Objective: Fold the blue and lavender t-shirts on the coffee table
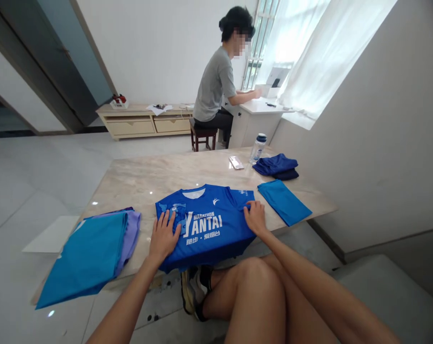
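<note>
A bright blue running shirt [209, 224] with white lettering lies face up near the front edge of a pale marble table [148, 177], its sleeves folded in. My left hand [163, 235] lies flat on the shirt's left side, fingers spread. My right hand [254, 216] rests on the shirt's right edge, with its fingers curled around the folded fabric there.
A stack of blue and lilac garments [91, 253] hangs over the table's left front edge. A folded blue cloth [284, 202], a dark blue folded pile [276, 166], a phone [236, 162] and a water bottle [258, 148] lie to the right. Another person [216, 91] sits at a far white desk.
</note>
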`<state>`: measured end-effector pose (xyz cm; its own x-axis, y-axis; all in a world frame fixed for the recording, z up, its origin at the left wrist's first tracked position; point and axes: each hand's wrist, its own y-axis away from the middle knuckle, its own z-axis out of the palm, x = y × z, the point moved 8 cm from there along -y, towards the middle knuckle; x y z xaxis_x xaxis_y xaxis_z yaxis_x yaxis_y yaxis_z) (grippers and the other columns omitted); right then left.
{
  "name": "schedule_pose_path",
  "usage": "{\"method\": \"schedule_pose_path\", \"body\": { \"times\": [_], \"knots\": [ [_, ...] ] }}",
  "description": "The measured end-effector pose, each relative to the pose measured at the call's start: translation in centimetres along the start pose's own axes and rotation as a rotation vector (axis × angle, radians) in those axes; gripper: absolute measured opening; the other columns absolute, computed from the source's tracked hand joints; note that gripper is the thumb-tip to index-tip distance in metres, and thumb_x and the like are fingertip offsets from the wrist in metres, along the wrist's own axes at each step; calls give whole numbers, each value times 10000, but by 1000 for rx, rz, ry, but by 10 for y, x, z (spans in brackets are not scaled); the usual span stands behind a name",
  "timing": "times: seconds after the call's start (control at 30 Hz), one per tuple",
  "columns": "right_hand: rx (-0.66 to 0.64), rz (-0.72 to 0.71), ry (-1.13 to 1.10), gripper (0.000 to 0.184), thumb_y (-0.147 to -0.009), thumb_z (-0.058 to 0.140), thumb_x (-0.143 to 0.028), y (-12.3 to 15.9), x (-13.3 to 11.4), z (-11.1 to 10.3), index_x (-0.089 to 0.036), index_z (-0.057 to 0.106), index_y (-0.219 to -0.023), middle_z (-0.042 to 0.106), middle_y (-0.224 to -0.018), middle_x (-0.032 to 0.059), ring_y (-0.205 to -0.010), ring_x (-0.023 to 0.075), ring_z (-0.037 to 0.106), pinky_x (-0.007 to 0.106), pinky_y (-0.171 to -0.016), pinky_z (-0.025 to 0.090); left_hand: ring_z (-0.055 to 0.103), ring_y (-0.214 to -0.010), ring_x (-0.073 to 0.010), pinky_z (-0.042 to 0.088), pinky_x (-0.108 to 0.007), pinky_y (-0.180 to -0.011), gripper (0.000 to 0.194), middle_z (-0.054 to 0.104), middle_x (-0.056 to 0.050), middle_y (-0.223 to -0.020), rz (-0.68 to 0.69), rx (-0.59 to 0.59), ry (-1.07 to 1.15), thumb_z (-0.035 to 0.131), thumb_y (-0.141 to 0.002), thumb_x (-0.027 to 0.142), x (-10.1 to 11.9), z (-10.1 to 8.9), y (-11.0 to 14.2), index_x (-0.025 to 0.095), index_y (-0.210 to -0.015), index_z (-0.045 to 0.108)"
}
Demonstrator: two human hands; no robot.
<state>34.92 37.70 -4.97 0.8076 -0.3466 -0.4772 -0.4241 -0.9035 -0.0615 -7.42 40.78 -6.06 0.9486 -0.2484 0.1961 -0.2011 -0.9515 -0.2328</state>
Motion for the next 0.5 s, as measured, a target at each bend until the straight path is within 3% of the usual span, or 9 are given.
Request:
{"method": "schedule_pose_path", "body": {
  "times": [0.07, 0.13, 0.23, 0.33, 0.43, 0.5],
  "knots": [
    [32, 298, -5, 493, -1069, 542, -454, -21, 28, -17, -114, 682, -1397, 545, -1560, 274, -1487, 420, 462, 563, -1265, 354, 390, -1673, -359, 281, -573, -1384, 655, 455, -174, -1771, -16, 5, 1, 455, -1091, 444, 1, -3, 1, 153, -1670, 554],
    [39, 444, -8, 595, -1040, 586, -549, -37, 38, -24, -81, 680, -1395, 498, -1578, 326, -1499, 487, 428, 654, -1239, 340, 391, -1672, -357, 285, -588, -1379, 648, 449, -168, -1774, -32, -8, 0, 438, -1095, 430, 3, -4, 0, 154, -1669, 555],
    [27, 483, -35, 598, -938, 735, -580, -57, 34, -20, -112, 734, -1309, 504, -1590, 313, -1509, 514, 418, 688, -1241, 321, 377, -1679, -348, 290, -602, -1373, 643, 420, -146, -1792, -48, -38, 7, 417, -1102, 414, 5, -5, -2, 164, -1682, 537],
    [6, 451, -91, 428, -870, 827, -455, -71, 27, -13, -154, 784, -1172, 618, -1506, 262, -1502, 491, 475, 644, -1255, 355, 366, -1685, -344, 278, -602, -1378, 643, 404, -141, -1800, -56, -50, 18, 414, -1106, 409, 5, -5, -2, 161, -1689, 526],
    [6, 392, -177, 346, -932, 764, -366, -81, 22, -13, -166, 767, -1214, 751, -1323, 199, -1394, 383, 630, 489, -1174, 505, 363, -1686, -342, 270, -603, -1380, 638, 408, -144, -1798, -53, -42, 33, 418, -1106, 410, 5, -5, -1, 163, -1683, 535],
    [1, 364, -230, 366, -961, 735, -330, -84, 22, -14, -145, 739, -1278, 804, -1191, 162, -1224, 310, 739, 387, -1025, 601, 369, -1682, -344, 265, -607, -1381, 638, 418, -150, -1793, -46, -33, 45, 424, -1103, 413, 6, -5, -1, 161, -1677, 541]
  ]
}}
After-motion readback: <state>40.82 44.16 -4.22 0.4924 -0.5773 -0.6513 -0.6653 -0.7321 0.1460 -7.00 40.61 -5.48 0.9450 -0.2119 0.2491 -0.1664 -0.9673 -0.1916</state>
